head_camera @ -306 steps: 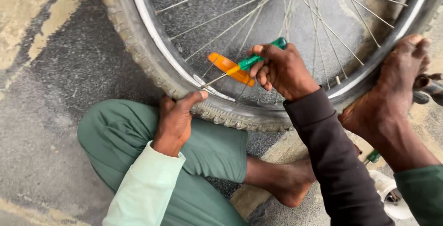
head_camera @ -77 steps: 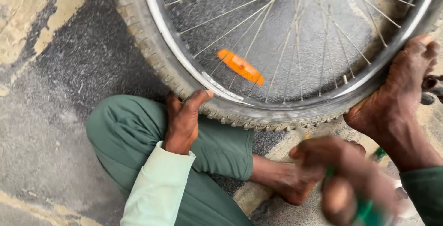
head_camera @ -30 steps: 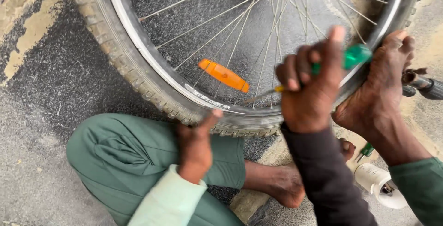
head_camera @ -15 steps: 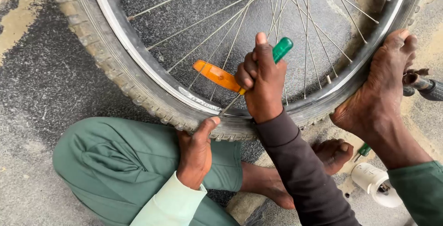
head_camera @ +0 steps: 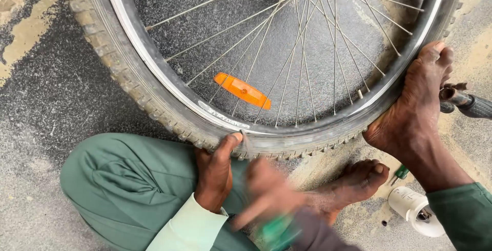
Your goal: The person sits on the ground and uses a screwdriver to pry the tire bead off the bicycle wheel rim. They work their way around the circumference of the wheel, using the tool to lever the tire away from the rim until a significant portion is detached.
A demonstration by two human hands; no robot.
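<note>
A bicycle wheel (head_camera: 154,92) with a knobbly tyre lies on the asphalt in front of me. My left hand (head_camera: 215,174) grips the tyre's near edge, thumb up on the sidewall. My right hand (head_camera: 269,194), blurred by motion, is just right of it below the tyre and holds a green-handled screwdriver (head_camera: 277,230). A thin metal shaft (head_camera: 246,146) stands against the tyre beside my left thumb. My foot (head_camera: 415,112) presses on the tyre's right side. My other foot (head_camera: 353,182) lies under the wheel's near edge.
An orange reflector (head_camera: 242,90) sits on the spokes. A white cylindrical object (head_camera: 415,211) and a small green-handled tool (head_camera: 400,173) lie on the ground at the right. A dark grip-like part (head_camera: 464,102) sticks out behind the right foot.
My right hand has dropped with the screwdriver from over the spokes to below the tyre, next to my left hand. The left hand and the foot keep their hold on the tyre.
</note>
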